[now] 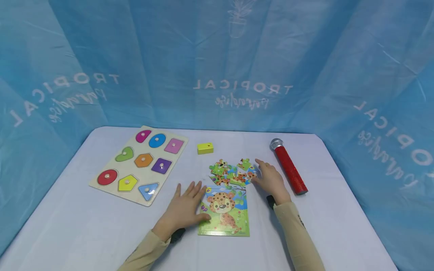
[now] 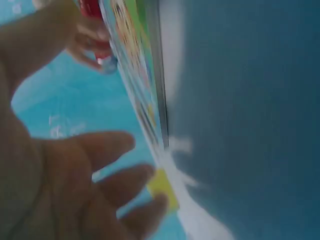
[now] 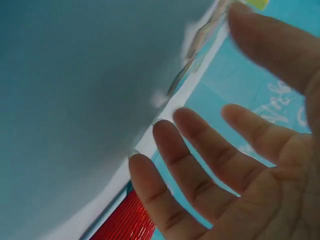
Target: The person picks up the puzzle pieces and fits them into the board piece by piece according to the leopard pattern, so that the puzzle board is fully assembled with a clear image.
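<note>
L hand [image 1: 184,209] w/ wide grip, thumb over puzzle board [image 1: 225,214] edge; R hand [image 1: 272,182], grip also wide, nr loose pcs [image 1: 238,179] on counter [image 1: 84,226].

2 sleeved arms [image 1: 300,237] point toward the table [image 1: 84,226]'s far edge, left hand [image 1: 184,209] spread palm down, right hand [image 1: 272,182] with fingers parted

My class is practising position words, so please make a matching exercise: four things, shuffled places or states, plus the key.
A. Small yellow rectangular block
B. Red silver-headed microphone
C. Pale rectangular shape board
D. Multicoloured jigsaw pieces

1. Right of the person's right hand
2. Lying in a loose cluster
3. Beside the shape board's far right corner
4. On the white table's left side

Pairs: A-3; B-1; C-4; D-2
</note>
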The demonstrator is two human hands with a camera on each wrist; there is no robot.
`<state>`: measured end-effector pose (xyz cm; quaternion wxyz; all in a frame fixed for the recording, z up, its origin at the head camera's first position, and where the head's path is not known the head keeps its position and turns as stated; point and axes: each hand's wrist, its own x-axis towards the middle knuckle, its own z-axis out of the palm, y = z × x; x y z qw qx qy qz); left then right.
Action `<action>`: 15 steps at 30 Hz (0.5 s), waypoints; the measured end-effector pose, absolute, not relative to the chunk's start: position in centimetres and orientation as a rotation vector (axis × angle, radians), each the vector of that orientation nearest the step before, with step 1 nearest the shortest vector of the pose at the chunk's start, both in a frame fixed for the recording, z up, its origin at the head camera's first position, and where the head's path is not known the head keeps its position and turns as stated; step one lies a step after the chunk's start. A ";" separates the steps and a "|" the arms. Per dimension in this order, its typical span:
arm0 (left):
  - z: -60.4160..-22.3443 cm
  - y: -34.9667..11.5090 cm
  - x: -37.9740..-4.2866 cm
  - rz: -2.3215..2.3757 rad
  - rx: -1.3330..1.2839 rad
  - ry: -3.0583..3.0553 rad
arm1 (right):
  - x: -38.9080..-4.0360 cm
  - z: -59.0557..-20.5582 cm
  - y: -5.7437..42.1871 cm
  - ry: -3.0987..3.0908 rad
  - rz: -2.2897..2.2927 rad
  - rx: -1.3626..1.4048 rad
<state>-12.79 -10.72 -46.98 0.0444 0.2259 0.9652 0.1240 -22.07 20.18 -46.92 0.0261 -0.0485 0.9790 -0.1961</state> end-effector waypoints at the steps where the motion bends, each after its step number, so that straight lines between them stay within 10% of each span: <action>1: -47.1 -10.5 -12.7 0.418 0.741 2.898 | -22.4 -46.9 19.9 3.024 -0.616 -0.136; 15: -47.5 -11.0 -12.3 0.554 0.818 2.724 | -23.5 -47.6 20.6 2.858 -0.959 -0.015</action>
